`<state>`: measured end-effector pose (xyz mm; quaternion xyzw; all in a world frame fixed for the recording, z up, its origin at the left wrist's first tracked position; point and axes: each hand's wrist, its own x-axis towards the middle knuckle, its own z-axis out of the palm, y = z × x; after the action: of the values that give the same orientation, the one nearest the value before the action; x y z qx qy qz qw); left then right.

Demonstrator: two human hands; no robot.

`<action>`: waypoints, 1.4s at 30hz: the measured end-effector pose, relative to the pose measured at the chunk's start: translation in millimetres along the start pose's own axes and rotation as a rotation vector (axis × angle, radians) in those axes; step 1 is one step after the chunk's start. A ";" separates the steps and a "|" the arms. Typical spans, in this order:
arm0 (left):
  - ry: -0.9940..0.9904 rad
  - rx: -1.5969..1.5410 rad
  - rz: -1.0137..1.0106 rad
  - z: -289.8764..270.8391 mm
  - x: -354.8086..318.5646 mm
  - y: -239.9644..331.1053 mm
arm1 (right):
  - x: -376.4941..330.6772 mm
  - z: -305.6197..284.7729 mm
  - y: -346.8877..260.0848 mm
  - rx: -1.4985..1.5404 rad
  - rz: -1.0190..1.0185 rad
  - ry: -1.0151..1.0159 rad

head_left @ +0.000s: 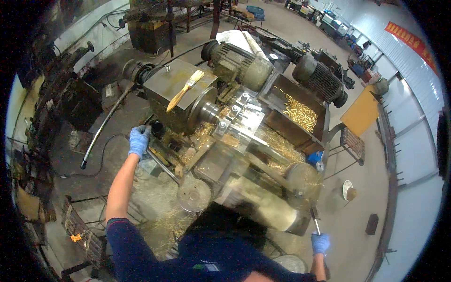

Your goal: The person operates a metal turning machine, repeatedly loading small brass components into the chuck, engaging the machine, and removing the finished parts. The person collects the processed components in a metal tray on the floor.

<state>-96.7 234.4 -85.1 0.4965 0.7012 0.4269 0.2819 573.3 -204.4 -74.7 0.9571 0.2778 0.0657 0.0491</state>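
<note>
My left hand [139,140], in a blue glove, is at the front left of a small metal lathe, below its headstock [164,87]. Its fingers are curled beside a dark round knob; what they grip is hidden. At lower right my right hand [321,243], also gloved in blue, is closed around a metal lever handle [315,221] that runs up to a round wheel [303,183]. Between the hands sit the chuck [206,109] and a bright tool block [246,115], with brass chips [202,136] around them.
A wooden-handled brush [185,90] lies on the headstock. Behind the tool block, a metal tray [289,129] holds many small brass pieces [299,112]. Motors [242,63] stand at the back. A long bar [105,124] slants at left, near a slatted stool [84,235].
</note>
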 end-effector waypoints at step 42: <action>0.079 -0.032 0.154 27.4 -70.8 29.5 | 66.6 -257.5 -384.5 0.108 -1.165 -0.195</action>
<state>-36.2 181.0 -74.3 0.5271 0.6645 0.4779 0.2284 387.6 169.6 135.7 0.6498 0.7546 -0.0745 0.0533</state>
